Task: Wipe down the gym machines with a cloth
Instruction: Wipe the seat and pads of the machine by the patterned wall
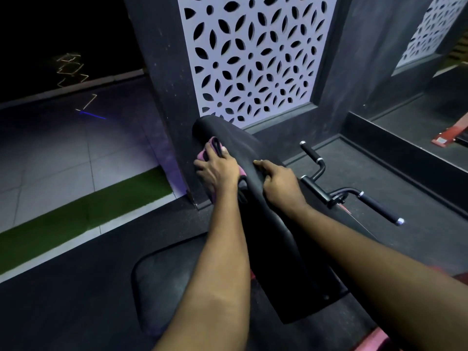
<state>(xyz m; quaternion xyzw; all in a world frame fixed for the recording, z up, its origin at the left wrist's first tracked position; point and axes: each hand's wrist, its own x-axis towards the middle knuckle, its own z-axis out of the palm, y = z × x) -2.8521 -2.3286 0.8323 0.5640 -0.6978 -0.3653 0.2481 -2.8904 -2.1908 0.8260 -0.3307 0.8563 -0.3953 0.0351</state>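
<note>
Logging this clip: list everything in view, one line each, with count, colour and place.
arm pad: one, black, sloping, centre
cloth: one, pink, against the arm pad's left side
seat pad: one, black, lower left of the arm pad
handle bar: one, black grips with chrome collars, right of the arm pad
lattice panel: one, white, in the dark wall behind
turf strip: one, green, across the floor at left
floor tiles: several, grey, far left
mirror: one, right wall
frame part: one, red, far right edge
left hand: presses the cloth on the arm pad, fingers spread
right hand: grips the arm pad's right edge
</note>
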